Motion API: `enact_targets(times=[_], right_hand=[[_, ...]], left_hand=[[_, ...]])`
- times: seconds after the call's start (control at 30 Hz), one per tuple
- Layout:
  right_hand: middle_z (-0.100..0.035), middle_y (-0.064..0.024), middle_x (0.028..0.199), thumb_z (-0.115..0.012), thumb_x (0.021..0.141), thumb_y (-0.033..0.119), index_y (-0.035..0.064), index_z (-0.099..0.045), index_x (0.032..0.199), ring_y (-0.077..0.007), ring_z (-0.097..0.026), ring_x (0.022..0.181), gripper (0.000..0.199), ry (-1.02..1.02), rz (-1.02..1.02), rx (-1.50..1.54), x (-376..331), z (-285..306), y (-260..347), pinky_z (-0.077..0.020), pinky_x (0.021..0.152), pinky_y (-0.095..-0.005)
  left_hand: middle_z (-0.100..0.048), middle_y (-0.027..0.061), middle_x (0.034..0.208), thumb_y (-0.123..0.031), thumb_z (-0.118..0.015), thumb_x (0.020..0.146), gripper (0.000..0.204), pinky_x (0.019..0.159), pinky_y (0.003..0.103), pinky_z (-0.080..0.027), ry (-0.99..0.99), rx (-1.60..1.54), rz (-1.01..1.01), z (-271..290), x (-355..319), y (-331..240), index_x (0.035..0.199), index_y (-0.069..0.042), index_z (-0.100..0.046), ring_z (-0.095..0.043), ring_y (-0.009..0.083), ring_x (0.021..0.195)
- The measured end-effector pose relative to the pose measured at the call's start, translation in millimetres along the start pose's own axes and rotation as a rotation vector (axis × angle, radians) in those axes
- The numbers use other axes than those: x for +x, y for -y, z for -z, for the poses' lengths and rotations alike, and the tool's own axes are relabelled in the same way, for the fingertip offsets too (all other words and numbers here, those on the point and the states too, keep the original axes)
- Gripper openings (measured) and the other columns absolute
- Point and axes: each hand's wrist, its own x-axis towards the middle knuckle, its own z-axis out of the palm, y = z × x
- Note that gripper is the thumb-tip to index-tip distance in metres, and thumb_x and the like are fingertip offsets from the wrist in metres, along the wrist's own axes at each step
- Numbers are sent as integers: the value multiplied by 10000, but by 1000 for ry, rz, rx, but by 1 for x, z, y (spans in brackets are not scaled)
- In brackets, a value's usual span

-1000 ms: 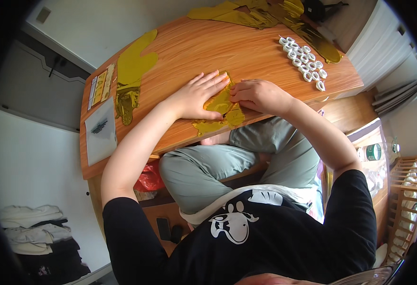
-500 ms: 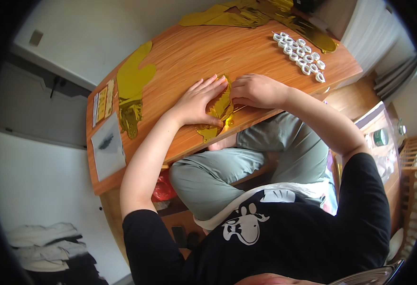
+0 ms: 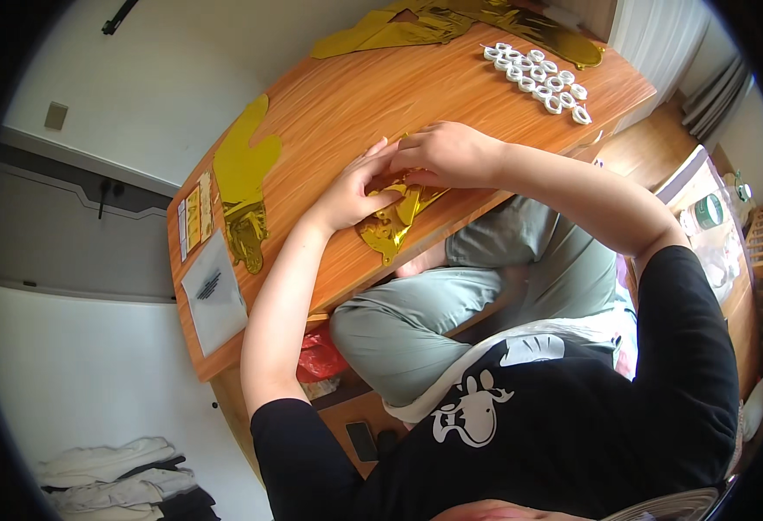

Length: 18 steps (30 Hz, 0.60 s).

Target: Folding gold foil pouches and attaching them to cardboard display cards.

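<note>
Your left hand (image 3: 349, 195) lies palm down with the fingers loosely extended and the thumb reaching across the crumpled, shiny gold foil piece (image 3: 386, 231); it covers the foil without visibly gripping it. Your right hand (image 3: 451, 154) arches over from the other side, fingers curled, its tips meeting the left fingers. Whether those tips pinch any foil is hidden. The foil sits at the near edge of the wood-grain table (image 3: 338, 100), partly under both hands, its creased lower end showing on your side of the left thumb.

The step in hand seems to be pressing and shaping the foil by fingertip; folding or smoothing, I cannot tell which. Use the left palm and thumb as a light, even anchor, so the slick material doesn't skate. Let the right fingertips work in short strokes, clear of the left fingers, so that you can see the creases. Slide the foil a little inward first; its lower end lies close to the edge, where it could slip or catch. Go gently at the narrow rounded tip, since thin film like this probably creases or tears easily. The flat gold foil shape (image 3: 247, 149) on your left lies well apart, leaving your elbows room.
</note>
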Motion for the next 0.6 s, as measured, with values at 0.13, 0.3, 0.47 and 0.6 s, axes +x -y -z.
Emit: enact_targets(times=[0.13,0.3,0.47,0.6], right_hand=[[-699,-73,1064,-693,923,210,91,-689,1030,-292,-668,1030,160,-142,97,-128,-9,-8,5,-532,922,-428],[-689,-56,1018,-692,884,201,91,-681,940,-270,-662,978,124,-91,103,-288,-22,-17,13,-528,918,-410],[-698,-109,976,-680,935,274,55,-677,890,-321,-676,963,224,-155,114,-108,-24,-21,12,-549,884,-433],[-693,-129,991,-685,949,277,35,-676,922,-348,-674,972,244,-35,123,-22,-16,-5,4,-550,879,-452]], left_hand=[[-409,175,1647,-203,-737,928,696,1286,473,-223,21,187,-27,1,0,2,1562,-92,-470,-232,390,1588],[-326,191,1687,-259,-651,1003,633,1285,482,-220,37,478,-31,-12,-9,-9,1572,-81,-439,-209,400,1590],[-196,243,1715,-302,-550,1044,637,1286,488,-192,-149,572,287,-51,-29,-29,1599,-43,-372,-137,412,1604],[-79,254,1741,-212,-536,1055,663,1300,434,-114,-175,219,454,-43,-34,-41,1642,-27,-289,-53,351,1628]])
